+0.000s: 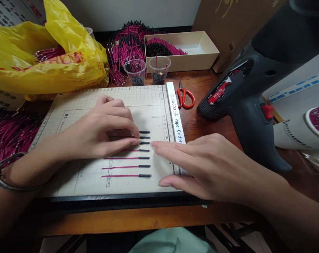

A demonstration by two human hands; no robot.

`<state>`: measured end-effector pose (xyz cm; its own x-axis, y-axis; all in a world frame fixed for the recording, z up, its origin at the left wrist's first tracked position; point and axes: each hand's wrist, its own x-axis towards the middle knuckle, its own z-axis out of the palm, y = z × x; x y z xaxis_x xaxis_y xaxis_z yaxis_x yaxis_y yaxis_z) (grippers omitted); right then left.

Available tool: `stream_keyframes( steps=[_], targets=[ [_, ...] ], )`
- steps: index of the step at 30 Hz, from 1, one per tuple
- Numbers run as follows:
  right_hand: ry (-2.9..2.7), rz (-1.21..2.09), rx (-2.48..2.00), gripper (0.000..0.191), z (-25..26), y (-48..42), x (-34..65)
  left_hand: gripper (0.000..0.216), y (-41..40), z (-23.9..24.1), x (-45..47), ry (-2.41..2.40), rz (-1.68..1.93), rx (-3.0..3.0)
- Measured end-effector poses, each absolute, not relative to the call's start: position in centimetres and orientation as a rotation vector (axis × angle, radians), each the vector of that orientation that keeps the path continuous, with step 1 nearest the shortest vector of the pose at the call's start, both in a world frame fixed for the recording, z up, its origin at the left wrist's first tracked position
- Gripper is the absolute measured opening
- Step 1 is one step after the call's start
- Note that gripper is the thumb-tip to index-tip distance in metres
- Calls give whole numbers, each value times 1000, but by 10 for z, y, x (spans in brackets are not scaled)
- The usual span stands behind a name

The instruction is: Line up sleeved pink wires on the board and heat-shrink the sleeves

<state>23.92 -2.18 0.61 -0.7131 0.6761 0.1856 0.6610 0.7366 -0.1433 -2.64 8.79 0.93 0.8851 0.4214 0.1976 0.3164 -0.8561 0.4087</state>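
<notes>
Several thin magenta wires [125, 167] with black sleeved ends lie in a row on a beige paper cutter board [77, 116]. My left hand [101, 131] rests palm down over the upper wires, its fingers stretched flat and pressing on them near their black tips [144, 137]. My right hand [201, 165] lies flat on the board's right edge, fingers extended toward the wire ends, the index fingertip almost touching them. Neither hand grips anything.
A dark hot-air gun [251, 91] stands at the right. Red scissors [185, 97] lie behind the cutter's rail. Two clear cups [135, 71], a cardboard box [198, 49] with wires, a yellow plastic bag [43, 52] and loose wire piles [6, 133] surround the board.
</notes>
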Motion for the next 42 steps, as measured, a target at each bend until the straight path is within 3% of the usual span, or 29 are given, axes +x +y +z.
stream_keyframes(
  steps=[19, 42],
  targets=[
    [-2764, 266, -1063, 55, 9, -23, 238, 18, 83, 9, -25, 470, 388, 2645],
    [-2662, 69, -971, 56, 5, -25, 237, 13, 82, 3, -23, 340, 463, 2631]
  ],
)
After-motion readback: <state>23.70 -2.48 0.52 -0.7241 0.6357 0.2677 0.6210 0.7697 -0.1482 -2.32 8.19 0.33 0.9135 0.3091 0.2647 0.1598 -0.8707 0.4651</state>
